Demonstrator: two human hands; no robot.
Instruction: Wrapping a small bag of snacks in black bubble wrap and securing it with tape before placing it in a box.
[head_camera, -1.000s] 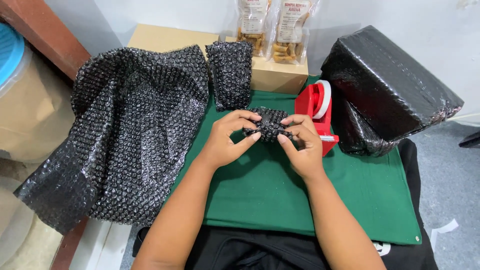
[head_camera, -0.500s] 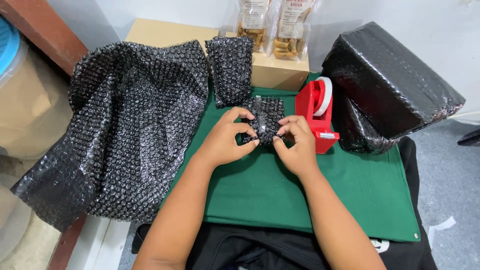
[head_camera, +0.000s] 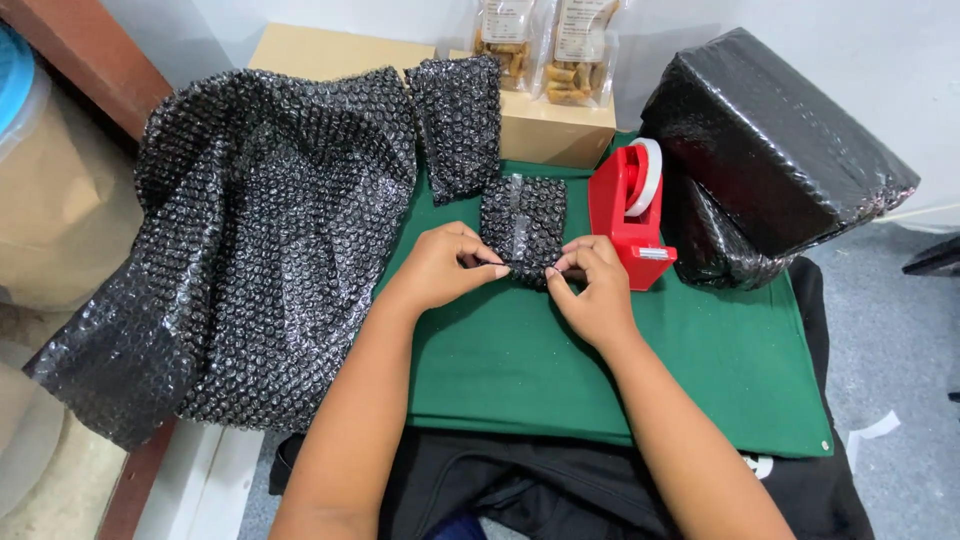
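Both forearms are stretched forward over the green mat (head_camera: 600, 370), palms down, wrists close together. The near edge of a small parcel (head_camera: 524, 222) wrapped in black bubble wrap is pinched by the left hand (head_camera: 440, 268) between thumb and bent fingertips. The same edge is gripped by the right hand (head_camera: 594, 290), its fingers curled in and closed on the wrap. The parcel is laid flat on the mat, just ahead of the hands, with a strip of clear tape seen down its top face.

Just to the right of the parcel, a red tape dispenser (head_camera: 630, 215) with a white roll is stood on the mat, nearly touching the right hand's knuckles. Beyond it, a large box wrapped in black plastic (head_camera: 775, 150) is tilted against the wall. A big sheet of black bubble wrap (head_camera: 250, 240) is draped over the left side, spilling off the table edge. A second wrapped parcel (head_camera: 460, 125) is leaned against a cardboard box (head_camera: 545, 130) behind.

On the cardboard box, two clear bags (head_camera: 545, 40) are stood upright, filled with brown snack pieces.
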